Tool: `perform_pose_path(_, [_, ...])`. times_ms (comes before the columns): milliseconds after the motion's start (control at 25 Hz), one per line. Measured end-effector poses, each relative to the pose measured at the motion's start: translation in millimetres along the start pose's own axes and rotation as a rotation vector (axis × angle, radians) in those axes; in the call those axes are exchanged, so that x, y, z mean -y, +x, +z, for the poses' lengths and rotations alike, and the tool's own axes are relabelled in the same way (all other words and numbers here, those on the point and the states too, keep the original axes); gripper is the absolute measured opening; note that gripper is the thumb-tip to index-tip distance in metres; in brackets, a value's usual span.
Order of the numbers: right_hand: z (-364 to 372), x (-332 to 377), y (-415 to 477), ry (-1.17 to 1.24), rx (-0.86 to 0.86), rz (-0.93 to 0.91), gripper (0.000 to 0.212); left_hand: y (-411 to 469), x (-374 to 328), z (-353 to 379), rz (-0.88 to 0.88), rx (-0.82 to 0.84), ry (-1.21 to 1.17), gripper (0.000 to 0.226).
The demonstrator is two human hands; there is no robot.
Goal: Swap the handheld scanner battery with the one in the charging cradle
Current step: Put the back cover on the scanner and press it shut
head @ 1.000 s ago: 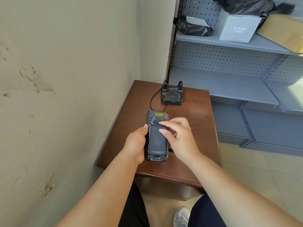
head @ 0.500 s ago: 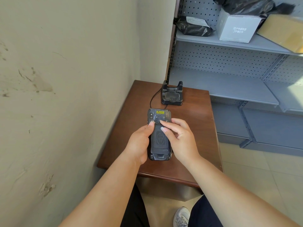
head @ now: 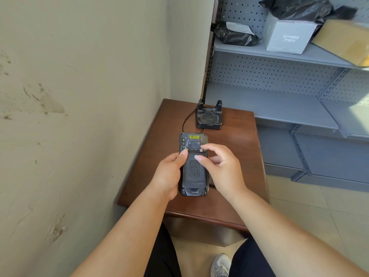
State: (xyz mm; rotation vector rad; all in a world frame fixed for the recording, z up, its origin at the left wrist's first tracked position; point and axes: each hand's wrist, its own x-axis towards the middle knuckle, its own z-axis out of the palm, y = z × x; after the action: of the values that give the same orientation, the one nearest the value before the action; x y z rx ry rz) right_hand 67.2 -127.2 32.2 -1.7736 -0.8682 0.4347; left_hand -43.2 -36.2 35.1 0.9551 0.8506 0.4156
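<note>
The black handheld scanner is held back side up over the brown table, its ribbed battery cover facing me. My left hand grips its left edge, thumb near the small latch at the top left of the cover. My right hand hovers over the right side, thumb on the cover and forefinger by the right latch. The black charging cradle stands at the table's far end with a battery lying in its slot, and a black cable runs from it.
A beige wall runs along the left of the table. Grey pegboard shelving stands behind and to the right, with black bags, a white box and a cardboard box on its upper shelf. My shoe shows below on the tiled floor.
The scanner has shifted slightly away from me and to the right. My left thumb has climbed to the cover's top left corner, and my right fingers have lifted and spread near the right latch.
</note>
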Motion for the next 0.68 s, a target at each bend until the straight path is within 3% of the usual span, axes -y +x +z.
perform_pose_path(440, [-6.5,5.3,6.7,-0.235,0.027,-0.064,0.024,0.5,-1.7,0.2,0.056,-0.012,0.038,0.027])
perform_pose_path(680, [1.6,4.2,7.0,-0.16,-0.037,0.014,0.022,0.1,-0.4,1.8,0.027,-0.028,0.006,0.03])
